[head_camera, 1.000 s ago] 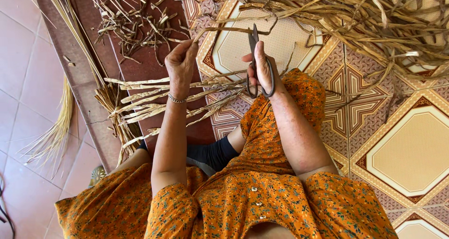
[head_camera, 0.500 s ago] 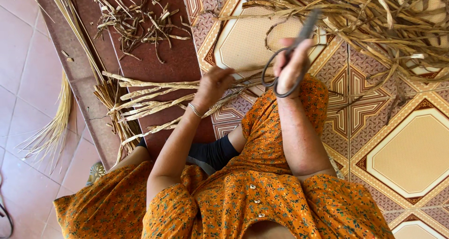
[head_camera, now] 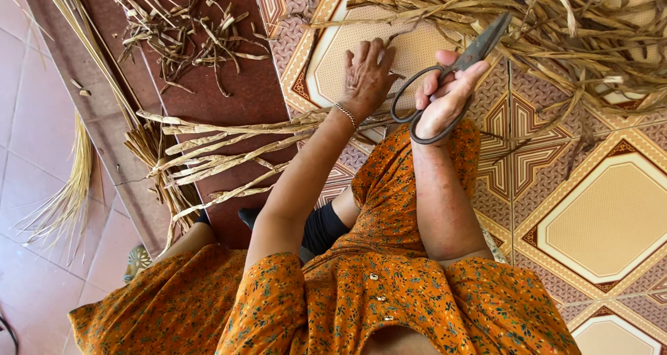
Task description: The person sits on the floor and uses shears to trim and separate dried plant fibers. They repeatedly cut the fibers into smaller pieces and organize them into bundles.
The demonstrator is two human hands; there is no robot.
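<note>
My right hand (head_camera: 445, 94) grips a pair of large dark metal scissors (head_camera: 479, 46), blades closed and pointing up-right toward the straw pile. My left hand (head_camera: 366, 73) reaches forward with fingers spread, palm down over the patterned floor tile, near a thin dry strand. A bundle of flat dried plant strips (head_camera: 222, 150) lies across my lap and the floor to the left, below my left forearm. A silver bracelet circles my left wrist. I wear an orange flowered dress.
A big heap of dry straw-coloured leaves (head_camera: 556, 28) covers the top right of the floor. Short trimmed scraps (head_camera: 184, 28) lie on the dark red strip at top left. Thin long stalks (head_camera: 66, 202) rest on the pale tiles at left. Patterned floor tiles (head_camera: 604, 216) spread to the right.
My left hand let go of the strip bundle and moved right and forward onto the tile. My right hand swung the scissors from upright to pointing up-right.
</note>
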